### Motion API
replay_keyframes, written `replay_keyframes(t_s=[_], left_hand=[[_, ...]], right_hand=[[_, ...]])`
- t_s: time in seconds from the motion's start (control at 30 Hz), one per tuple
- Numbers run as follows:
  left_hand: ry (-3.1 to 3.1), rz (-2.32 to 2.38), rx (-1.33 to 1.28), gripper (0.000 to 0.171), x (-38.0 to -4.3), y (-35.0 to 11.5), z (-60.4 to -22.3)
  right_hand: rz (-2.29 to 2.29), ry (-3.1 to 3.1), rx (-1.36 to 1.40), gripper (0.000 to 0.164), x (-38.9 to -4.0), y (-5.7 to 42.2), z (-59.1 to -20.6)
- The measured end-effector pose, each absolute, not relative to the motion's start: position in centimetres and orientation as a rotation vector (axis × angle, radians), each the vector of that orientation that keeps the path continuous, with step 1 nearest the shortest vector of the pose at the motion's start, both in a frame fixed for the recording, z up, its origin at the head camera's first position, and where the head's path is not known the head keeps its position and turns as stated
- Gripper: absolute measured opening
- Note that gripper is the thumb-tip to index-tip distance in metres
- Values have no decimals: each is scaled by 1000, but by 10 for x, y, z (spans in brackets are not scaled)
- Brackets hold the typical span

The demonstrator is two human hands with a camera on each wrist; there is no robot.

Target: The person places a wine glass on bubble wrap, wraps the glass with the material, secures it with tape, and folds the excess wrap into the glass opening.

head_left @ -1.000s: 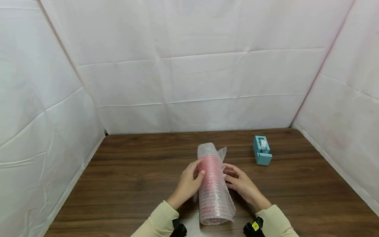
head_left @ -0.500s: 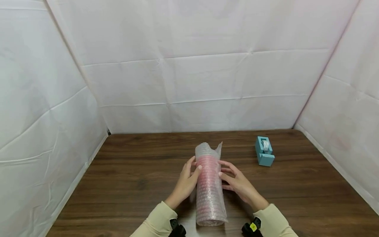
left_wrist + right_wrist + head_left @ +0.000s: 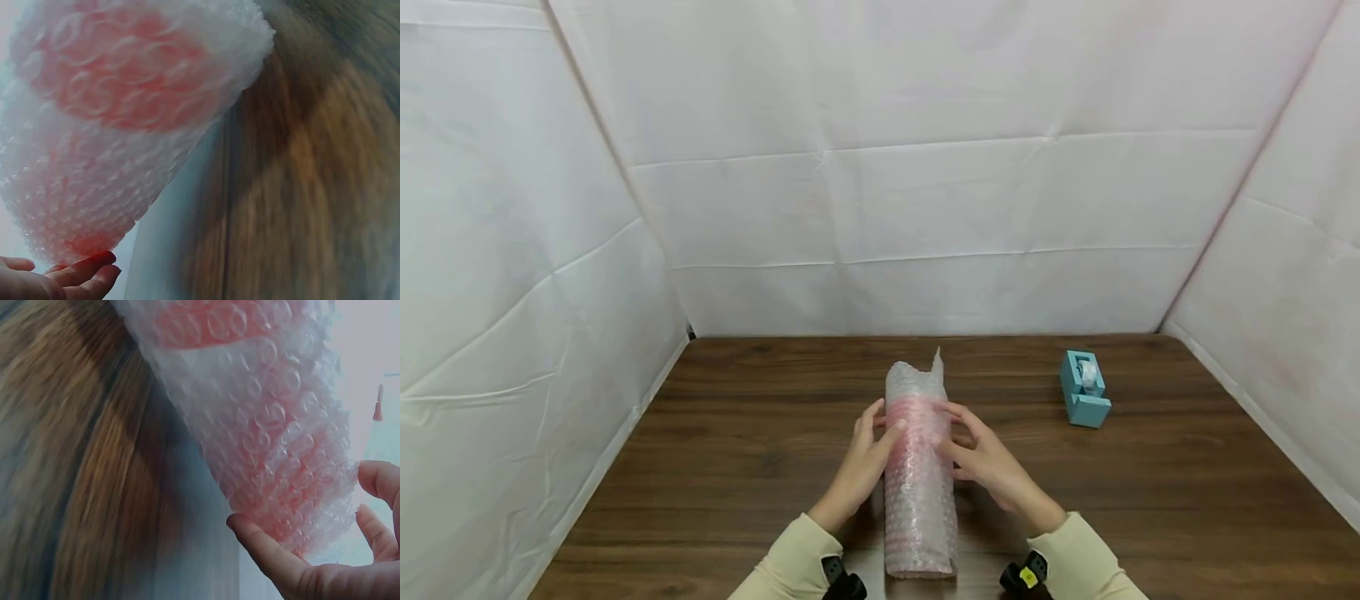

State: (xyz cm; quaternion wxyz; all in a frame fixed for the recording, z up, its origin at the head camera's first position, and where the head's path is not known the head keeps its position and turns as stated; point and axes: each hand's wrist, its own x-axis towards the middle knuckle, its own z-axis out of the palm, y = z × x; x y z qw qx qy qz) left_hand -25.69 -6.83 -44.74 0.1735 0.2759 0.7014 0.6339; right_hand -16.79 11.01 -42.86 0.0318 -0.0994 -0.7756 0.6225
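Observation:
A roll of bubble wrap (image 3: 920, 500) lies lengthwise on the wooden table in the head view, with something red showing through its layers. Its far end is ragged, and one loose corner (image 3: 937, 365) sticks up there. My left hand (image 3: 861, 458) holds the roll's left side, thumb on top and fingers along the flank. Opposite it, my right hand (image 3: 988, 462) grips the right side with thumb and fingers spread over the wrap. Both wrist views show fingertips against the bubbles; the underside of the roll is hidden.
A blue tape dispenser (image 3: 1085, 390) with a roll of clear tape stands at the back right of the table (image 3: 760, 417). White cloth walls (image 3: 880, 200) enclose the table at the back and on both sides.
The bubble wrap has been rolled over a little: its loose edge, which stuck out on the right, now lies against the roll. The right hand has moved onto the roll's side. The head view has shifted slightly.

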Motion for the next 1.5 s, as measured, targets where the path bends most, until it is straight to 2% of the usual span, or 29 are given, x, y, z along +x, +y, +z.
replay_keyframes(t_s=[0.53, 0.83, 1.2, 1.5], left_hand=[[1893, 1831, 699, 69, -266, -81, -452], [1839, 1874, 685, 74, -265, -84, -456], [1824, 1865, 656, 76, -264, -83, -461], [1775, 1858, 604, 78, -264, -81, -463]], right_hand=[[1439, -2518, -183, 62, -177, 78, -428], [1377, -2514, -151, 63, -178, 67, -429], [1355, -2542, -141, 76, -172, 63, -435], [1352, -2553, -159, 79, -170, 65, -438]])
